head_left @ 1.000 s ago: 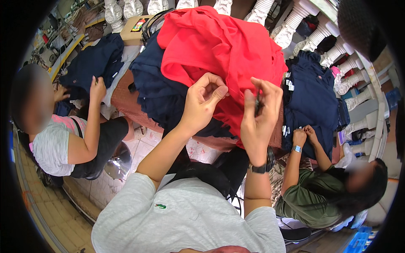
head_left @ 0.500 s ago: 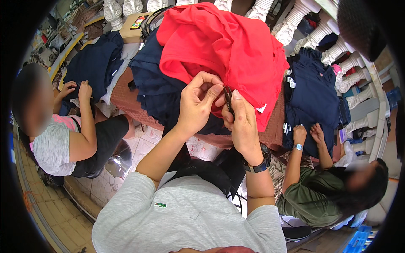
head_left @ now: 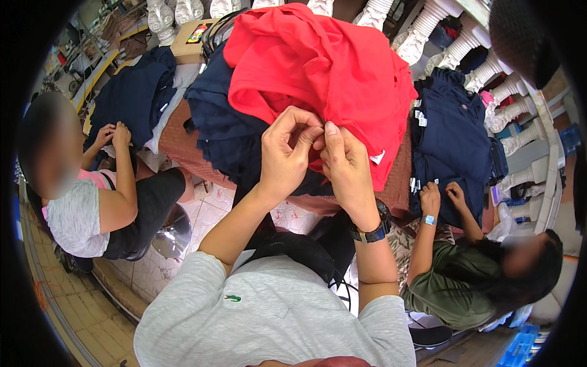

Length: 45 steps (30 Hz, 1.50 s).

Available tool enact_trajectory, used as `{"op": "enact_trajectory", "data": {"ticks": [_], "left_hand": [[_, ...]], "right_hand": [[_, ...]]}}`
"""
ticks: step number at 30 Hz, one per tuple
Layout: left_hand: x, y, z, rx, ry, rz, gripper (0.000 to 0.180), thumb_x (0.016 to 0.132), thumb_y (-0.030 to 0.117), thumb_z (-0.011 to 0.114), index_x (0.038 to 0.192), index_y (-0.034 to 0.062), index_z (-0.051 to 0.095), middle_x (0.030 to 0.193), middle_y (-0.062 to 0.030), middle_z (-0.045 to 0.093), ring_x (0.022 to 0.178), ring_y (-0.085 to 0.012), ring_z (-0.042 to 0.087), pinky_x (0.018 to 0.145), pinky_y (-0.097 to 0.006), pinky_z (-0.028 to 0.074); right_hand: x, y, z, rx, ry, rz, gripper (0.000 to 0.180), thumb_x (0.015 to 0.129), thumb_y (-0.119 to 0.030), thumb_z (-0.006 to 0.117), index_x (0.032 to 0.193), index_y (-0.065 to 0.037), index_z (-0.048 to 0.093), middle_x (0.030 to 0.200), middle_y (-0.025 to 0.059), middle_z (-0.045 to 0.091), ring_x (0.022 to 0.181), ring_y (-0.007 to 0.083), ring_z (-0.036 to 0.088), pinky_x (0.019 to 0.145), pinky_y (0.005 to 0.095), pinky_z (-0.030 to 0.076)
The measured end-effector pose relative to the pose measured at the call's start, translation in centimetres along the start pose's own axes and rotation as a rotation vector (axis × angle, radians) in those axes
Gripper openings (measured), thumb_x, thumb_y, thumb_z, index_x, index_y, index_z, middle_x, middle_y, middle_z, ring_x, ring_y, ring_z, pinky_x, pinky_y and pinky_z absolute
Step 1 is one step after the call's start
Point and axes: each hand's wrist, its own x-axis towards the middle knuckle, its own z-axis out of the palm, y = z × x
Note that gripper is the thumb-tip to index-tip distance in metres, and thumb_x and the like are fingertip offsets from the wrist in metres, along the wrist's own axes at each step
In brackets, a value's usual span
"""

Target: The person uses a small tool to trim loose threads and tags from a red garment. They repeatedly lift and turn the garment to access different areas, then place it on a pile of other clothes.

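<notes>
A bright red garment (head_left: 361, 73) lies bunched on top of a pile of navy garments (head_left: 214, 116). My left hand (head_left: 284, 153) is closed at the red cloth's near edge, thumb and forefinger pinching it. Right beside it, almost touching, my right hand (head_left: 348, 168) is closed too, its thumb pressed against the fingers at the same spot. The small dark thread snips it held half a second ago are now hidden behind the thumb and fingers. A white label (head_left: 378, 157) sticks out of the red cloth, to the right of my right hand.
A brown cloth (head_left: 177, 131) covers the table. At left, a person handles a navy garment (head_left: 131, 92); at right, another works at a navy stack (head_left: 449, 134). White balusters (head_left: 422, 37) line the far side. A cardboard box (head_left: 191, 43) stands behind the pile.
My right thumb has swung up toward my left fingertips, and the dark snips have gone out of sight in that hand. My left hand has barely moved.
</notes>
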Motion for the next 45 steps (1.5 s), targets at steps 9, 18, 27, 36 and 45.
{"op": "enact_trajectory", "data": {"ticks": [9,18,27,36,45], "left_hand": [[0.0,0.6,-1.7,-0.202,-0.089,-0.229,0.019,0.104,0.011,0.055,0.119,0.0016,0.05,0.109,-0.0119,0.064,0.098,-0.0177,0.066,0.088,-0.031,0.054],[0.3,1.3,-0.8,-0.369,-0.113,-0.43,0.026,0.098,0.006,0.065,0.119,-0.0007,0.052,0.108,-0.0134,0.067,0.087,-0.0175,0.07,0.077,-0.027,0.057],[-1.1,1.2,0.1,-0.287,-0.013,-0.248,0.015,0.097,0.006,0.066,0.108,0.0006,0.058,0.101,-0.0118,0.068,0.084,-0.0147,0.069,0.075,-0.026,0.056],[0.8,0.5,-0.8,-0.393,-0.134,-0.513,0.021,0.101,0.024,0.064,0.103,0.003,0.063,0.087,-0.0038,0.066,0.076,-0.0106,0.065,0.067,-0.023,0.051],[-1.8,1.3,-0.6,-0.124,0.002,-0.249,0.018,0.101,0.018,0.064,0.101,-0.0007,0.064,0.083,-0.004,0.066,0.072,-0.0092,0.064,0.066,-0.022,0.051]], "right_hand": [[-1.6,-1.8,-2.0,0.27,-0.202,0.156,0.051,0.109,-0.039,0.035,0.079,-0.002,0.053,0.059,-0.0036,0.04,0.054,0.0058,0.034,0.049,0.0277,0.027],[-0.1,-1.5,-2.0,-0.264,0.189,-0.351,0.018,0.091,-0.003,0.067,0.107,0.004,0.065,0.07,0.0043,0.057,0.061,0.0078,0.047,0.055,0.0257,0.04],[0.7,0.4,-2.7,-0.127,0.154,-0.316,0.015,0.094,-0.009,0.068,0.1,0.005,0.064,0.071,-0.0006,0.055,0.066,0.0054,0.045,0.057,0.0251,0.039],[0.6,0.6,-2.3,-0.165,0.172,-0.374,0.014,0.093,-0.009,0.068,0.1,0.003,0.065,0.071,0.0028,0.059,0.065,0.0049,0.046,0.057,0.0247,0.039],[-2.2,-2.8,-2.2,-0.17,-0.031,-0.159,0.028,0.103,-0.019,0.054,0.086,0.003,0.057,0.064,0.0113,0.051,0.056,0.0179,0.045,0.055,0.0345,0.038]]}}
